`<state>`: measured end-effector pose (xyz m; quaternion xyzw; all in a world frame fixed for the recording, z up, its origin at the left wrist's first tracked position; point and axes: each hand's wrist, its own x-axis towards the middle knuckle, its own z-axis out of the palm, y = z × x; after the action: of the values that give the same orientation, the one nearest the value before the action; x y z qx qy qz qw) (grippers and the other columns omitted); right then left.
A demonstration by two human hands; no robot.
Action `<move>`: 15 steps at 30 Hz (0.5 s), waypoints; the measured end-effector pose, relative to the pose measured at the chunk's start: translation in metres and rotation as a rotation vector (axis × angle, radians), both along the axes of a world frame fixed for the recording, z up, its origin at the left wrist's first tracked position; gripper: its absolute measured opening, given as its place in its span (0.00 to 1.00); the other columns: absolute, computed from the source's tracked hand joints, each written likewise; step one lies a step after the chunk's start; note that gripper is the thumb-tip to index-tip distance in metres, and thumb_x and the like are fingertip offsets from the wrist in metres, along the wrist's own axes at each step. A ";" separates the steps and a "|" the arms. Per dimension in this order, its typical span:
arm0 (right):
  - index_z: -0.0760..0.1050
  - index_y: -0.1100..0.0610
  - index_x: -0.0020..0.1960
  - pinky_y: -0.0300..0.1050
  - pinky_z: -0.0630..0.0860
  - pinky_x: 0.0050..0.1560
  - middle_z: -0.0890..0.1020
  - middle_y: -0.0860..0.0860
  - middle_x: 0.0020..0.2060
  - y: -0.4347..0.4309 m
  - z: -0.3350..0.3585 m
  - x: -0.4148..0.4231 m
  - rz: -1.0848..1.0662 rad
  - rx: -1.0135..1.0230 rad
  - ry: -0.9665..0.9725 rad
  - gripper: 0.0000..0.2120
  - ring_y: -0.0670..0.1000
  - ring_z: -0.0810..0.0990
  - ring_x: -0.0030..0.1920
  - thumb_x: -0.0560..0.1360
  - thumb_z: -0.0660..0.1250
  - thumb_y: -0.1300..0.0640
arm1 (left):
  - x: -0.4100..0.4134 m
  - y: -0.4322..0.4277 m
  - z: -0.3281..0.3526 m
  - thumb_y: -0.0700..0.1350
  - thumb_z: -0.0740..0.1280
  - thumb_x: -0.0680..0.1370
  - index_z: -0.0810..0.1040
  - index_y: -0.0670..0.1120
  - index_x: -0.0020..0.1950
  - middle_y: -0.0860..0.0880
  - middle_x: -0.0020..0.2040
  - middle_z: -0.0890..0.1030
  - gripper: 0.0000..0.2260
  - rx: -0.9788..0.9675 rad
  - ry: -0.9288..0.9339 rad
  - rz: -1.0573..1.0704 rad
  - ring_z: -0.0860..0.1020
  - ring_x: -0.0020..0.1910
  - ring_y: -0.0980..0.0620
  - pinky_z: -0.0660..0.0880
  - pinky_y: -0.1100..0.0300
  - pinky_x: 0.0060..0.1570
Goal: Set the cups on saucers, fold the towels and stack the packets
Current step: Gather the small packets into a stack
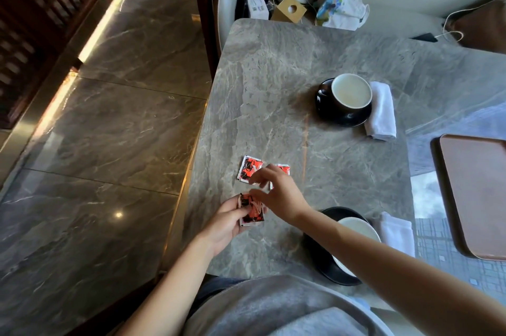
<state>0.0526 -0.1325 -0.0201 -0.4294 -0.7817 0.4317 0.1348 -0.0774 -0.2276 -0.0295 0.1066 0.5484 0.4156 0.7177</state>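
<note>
- Table [301, 61]: one grey marbled top that bears all the task items.
- Cups: two, each seated on its own black saucer.
  - Far cup [351, 92] sits on the far saucer [342, 118] toward the far right of the top.
  - Near cup [360, 227] sits on the near saucer [319, 253] at the near edge. Both are partly hidden by the right forearm.
- Towels: two, white and folded, one just right of each saucer.
  - Far towel [382, 111] touches the far saucer's rim.
  - Near towel [397, 231] lies beside the near saucer.
- Packets: red-and-black, seen in three places.
  - One loose packet [249, 168] lies flat on the top.
  - A second packet [283, 168] lies just right of it, mostly covered by the right hand.
  - The held packets [252, 211] are in the left hand. Their count cannot be told.
- Left hand [228, 223]: palm up, fingers curled around the held packets, near the table's left edge.
- Right hand [280, 193]: above the two loose packets, fingers bent and blurred. Whether it pinches anything cannot be told.
- Tray [473, 193]: one, brown, at the right edge.
</note>
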 end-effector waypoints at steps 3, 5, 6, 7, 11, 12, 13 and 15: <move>0.75 0.51 0.57 0.48 0.79 0.45 0.75 0.49 0.53 0.014 -0.007 0.009 -0.159 0.064 -0.094 0.14 0.48 0.78 0.48 0.72 0.70 0.55 | -0.001 -0.001 -0.001 0.35 0.58 0.79 0.76 0.43 0.58 0.44 0.53 0.84 0.12 -0.015 -0.030 0.082 0.83 0.50 0.48 0.78 0.53 0.48; 0.68 0.50 0.66 0.51 0.78 0.49 0.68 0.51 0.65 0.026 -0.016 0.020 -0.177 0.048 -0.302 0.27 0.52 0.72 0.61 0.70 0.72 0.53 | -0.003 -0.003 -0.001 0.35 0.58 0.79 0.75 0.42 0.60 0.42 0.54 0.82 0.12 -0.032 -0.028 0.131 0.82 0.50 0.46 0.79 0.54 0.48; 0.64 0.50 0.69 0.53 0.77 0.50 0.63 0.52 0.68 0.030 -0.020 0.025 -0.154 0.034 -0.405 0.32 0.54 0.66 0.65 0.69 0.74 0.52 | -0.004 -0.003 -0.002 0.35 0.58 0.79 0.75 0.42 0.60 0.42 0.55 0.82 0.12 -0.022 -0.029 0.133 0.82 0.49 0.47 0.79 0.56 0.46; 0.62 0.49 0.69 0.54 0.77 0.50 0.60 0.52 0.69 0.031 -0.024 0.030 -0.130 0.037 -0.475 0.35 0.56 0.63 0.66 0.67 0.75 0.52 | -0.005 -0.004 -0.003 0.35 0.58 0.79 0.76 0.42 0.59 0.43 0.54 0.82 0.12 -0.009 -0.033 0.128 0.83 0.49 0.47 0.80 0.57 0.45; 0.65 0.51 0.63 0.52 0.77 0.46 0.65 0.50 0.63 0.028 -0.036 0.039 -0.130 0.094 -0.504 0.31 0.53 0.65 0.61 0.65 0.76 0.50 | -0.008 -0.005 -0.004 0.34 0.57 0.79 0.76 0.44 0.58 0.44 0.52 0.84 0.13 -0.005 -0.041 0.133 0.83 0.48 0.48 0.79 0.55 0.47; 0.66 0.50 0.60 0.51 0.77 0.44 0.68 0.49 0.60 0.028 -0.037 0.038 -0.147 0.074 -0.469 0.27 0.53 0.68 0.59 0.66 0.75 0.51 | -0.009 -0.004 -0.005 0.33 0.56 0.79 0.76 0.44 0.58 0.45 0.52 0.84 0.13 -0.009 -0.042 0.135 0.83 0.48 0.48 0.79 0.55 0.47; 0.66 0.49 0.57 0.51 0.77 0.42 0.72 0.49 0.57 0.028 -0.036 0.038 -0.171 0.032 -0.414 0.23 0.52 0.72 0.55 0.68 0.73 0.54 | -0.010 -0.004 -0.006 0.33 0.56 0.79 0.76 0.44 0.58 0.46 0.51 0.84 0.14 -0.015 -0.041 0.133 0.83 0.48 0.48 0.80 0.55 0.47; 0.66 0.49 0.53 0.52 0.78 0.41 0.79 0.50 0.49 0.030 -0.031 0.038 -0.195 -0.084 -0.308 0.16 0.53 0.78 0.45 0.71 0.68 0.60 | -0.010 -0.003 -0.007 0.32 0.55 0.79 0.76 0.45 0.57 0.47 0.51 0.85 0.15 -0.022 -0.042 0.133 0.83 0.49 0.48 0.81 0.56 0.44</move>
<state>0.0908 -0.1024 -0.0510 -0.5694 -0.7291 0.3779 0.0368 -0.0875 -0.2304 -0.0366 0.0535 0.5435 0.4584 0.7011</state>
